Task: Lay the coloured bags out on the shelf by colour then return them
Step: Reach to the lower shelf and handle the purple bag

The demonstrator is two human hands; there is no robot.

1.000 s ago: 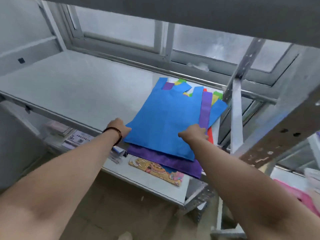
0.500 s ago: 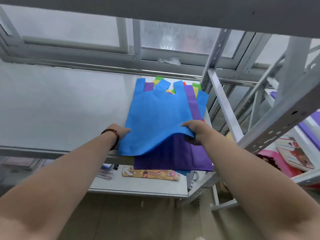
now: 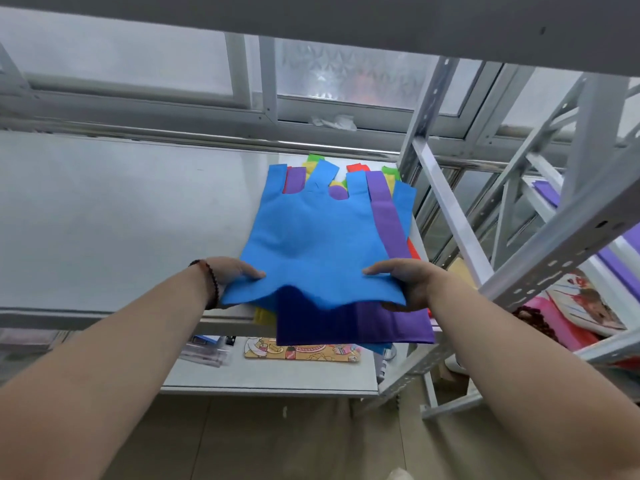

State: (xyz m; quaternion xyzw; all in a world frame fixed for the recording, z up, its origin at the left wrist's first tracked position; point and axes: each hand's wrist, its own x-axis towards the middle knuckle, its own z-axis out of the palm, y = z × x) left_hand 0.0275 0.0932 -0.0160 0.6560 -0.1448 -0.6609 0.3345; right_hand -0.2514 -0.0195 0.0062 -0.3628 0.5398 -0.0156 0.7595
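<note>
left hand (image 3: pixel 235 276) | right hand (image 3: pixel 405 284) | each pinches a near corner of the blue bag (image 3: pixel 318 244), lifting it flat off the pile (image 3: pixel 353 323) between them | likely to lay on shelf (image 3: pixel 121 220)

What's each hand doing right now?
Left hand: pinching the blue bag at its near left corner.
Right hand: gripping the blue bag's near right corner, lifted off the purple bag.
</note>
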